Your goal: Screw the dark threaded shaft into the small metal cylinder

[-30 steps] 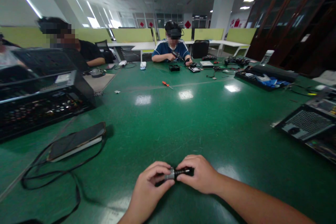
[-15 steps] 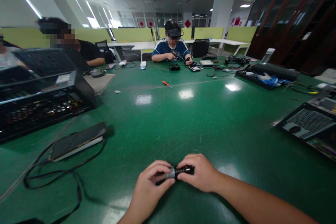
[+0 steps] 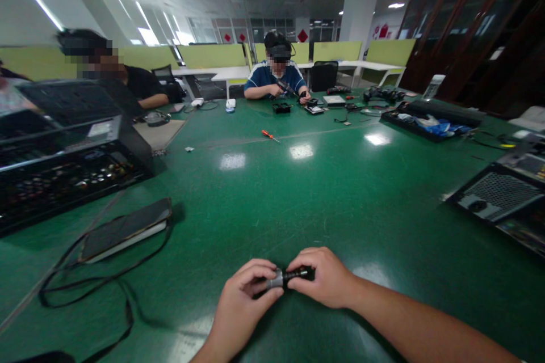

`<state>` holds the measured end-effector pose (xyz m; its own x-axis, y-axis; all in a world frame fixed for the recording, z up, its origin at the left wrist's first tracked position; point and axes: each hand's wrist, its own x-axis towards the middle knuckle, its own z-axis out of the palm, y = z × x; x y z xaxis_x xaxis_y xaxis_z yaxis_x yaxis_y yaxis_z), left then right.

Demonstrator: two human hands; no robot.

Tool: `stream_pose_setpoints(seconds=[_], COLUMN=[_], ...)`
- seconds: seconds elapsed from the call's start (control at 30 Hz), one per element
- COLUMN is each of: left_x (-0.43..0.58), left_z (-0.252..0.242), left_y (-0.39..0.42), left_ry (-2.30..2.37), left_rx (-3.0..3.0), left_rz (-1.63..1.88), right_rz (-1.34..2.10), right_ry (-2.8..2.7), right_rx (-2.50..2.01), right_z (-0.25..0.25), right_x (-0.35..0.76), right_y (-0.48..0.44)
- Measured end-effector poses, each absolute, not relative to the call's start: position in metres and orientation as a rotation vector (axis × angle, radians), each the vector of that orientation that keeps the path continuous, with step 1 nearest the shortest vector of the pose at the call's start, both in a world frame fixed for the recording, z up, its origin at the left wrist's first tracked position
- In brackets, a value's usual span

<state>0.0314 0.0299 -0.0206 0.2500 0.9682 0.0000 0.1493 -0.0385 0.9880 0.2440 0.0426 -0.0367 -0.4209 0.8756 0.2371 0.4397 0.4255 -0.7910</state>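
Note:
Low in the middle of the head view, both hands hold a small cylindrical part (image 3: 276,278). Its left section is a grey metal-looking barrel, and a narrow black shaft with ridges sticks out to the right. My left hand (image 3: 247,295) is closed round the grey barrel, thumb below and fingers above. The black end sits between the thumb and fingertips of my right hand (image 3: 326,278), and partly hides behind them. The part lies about level, just over or on the green table (image 3: 298,204); which of these I cannot tell.
To the left lie a dark notebook (image 3: 128,229) and a looped black strap (image 3: 85,299). Open computer cases stand at left (image 3: 72,181) and right (image 3: 498,198). An orange screwdriver (image 3: 268,135) lies farther back. A co-worker (image 3: 276,76) handles parts across the table; another person (image 3: 142,85) sits left.
Both hands keep the same grip and place on the part. A shine on the black shaft has shifted slightly, and the whole view has moved a little.

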Motion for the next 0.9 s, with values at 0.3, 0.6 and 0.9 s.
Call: stream_pose_setpoints(seconds=[0.3,0.6,0.9], left_x=[0.0317,0.0303,0.0317], left_z=[-0.0217,-0.0231,-0.0223], left_y=[0.0295,0.0304,0.0318], left_ry=[1.124,1.117,1.114], left_rx=[1.429,1.412,1.391], left_rz=[0.975,0.972,0.979], right_rz=[0.868,0.864,0.865], right_ry=[-2.016,-2.016,-2.019], right_rx=[-1.119,-1.136,-1.139], right_z=[-0.0353,-0.0356,-0.0357], right_x=[0.2442,0.2443,0.246], right_y=[0.042,0.0429,0.0424])
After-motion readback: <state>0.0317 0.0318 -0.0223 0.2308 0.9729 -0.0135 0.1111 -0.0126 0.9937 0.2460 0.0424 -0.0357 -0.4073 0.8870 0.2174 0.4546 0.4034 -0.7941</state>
